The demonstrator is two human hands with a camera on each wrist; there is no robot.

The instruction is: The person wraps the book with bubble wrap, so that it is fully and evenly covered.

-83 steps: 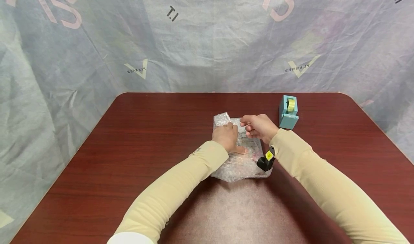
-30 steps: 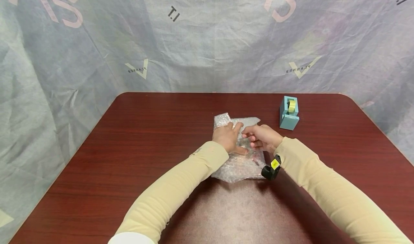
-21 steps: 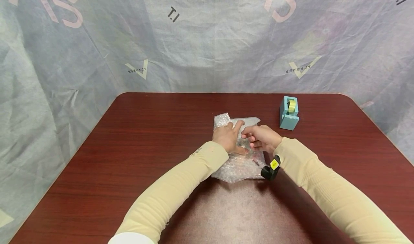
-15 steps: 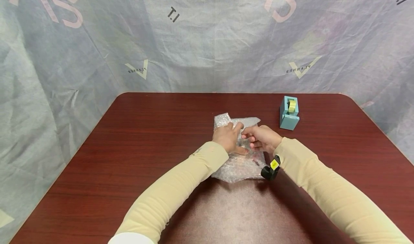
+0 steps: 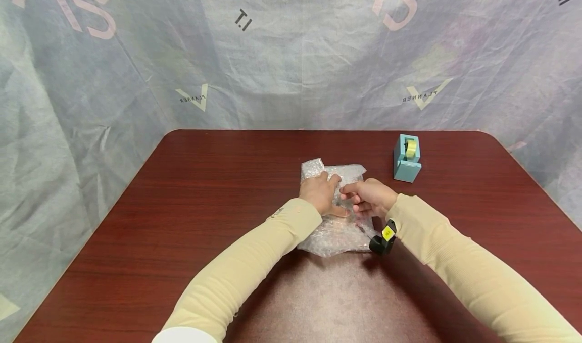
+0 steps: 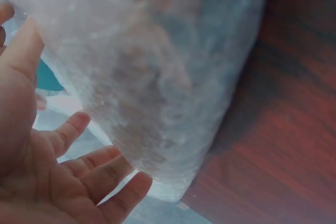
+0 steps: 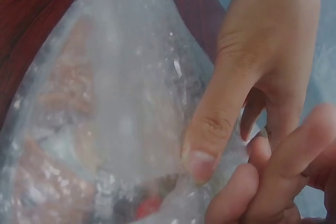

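A flat package in clear bubble wrap [image 5: 334,237] lies near the middle of the table, with printed colours showing through the plastic. My left hand [image 5: 318,194] rests on top of it, fingers spread and thumb pointing right. From below in the left wrist view, the left hand [image 6: 68,177] has its fingertips along the wrap's edge. My right hand [image 5: 370,196] is over the package's right side, fingers bent and fingertips close to the left hand's fingers. In the right wrist view, the right hand's fingers [image 7: 236,187] bend beside the left thumb; I cannot tell whether they pinch anything.
A light blue tape dispenser [image 5: 406,168] with a yellowish roll stands behind and right of the package. The reddish-brown table [image 5: 204,181] ends at a grey printed cloth backdrop [image 5: 291,55]. A black wrist camera [image 5: 382,242] hangs beneath the right wrist.
Since the earliest frame, my right hand has moved toward me along the package, uncovering its far right corner. It shifts only slightly in the last second. The left hand stays in place.
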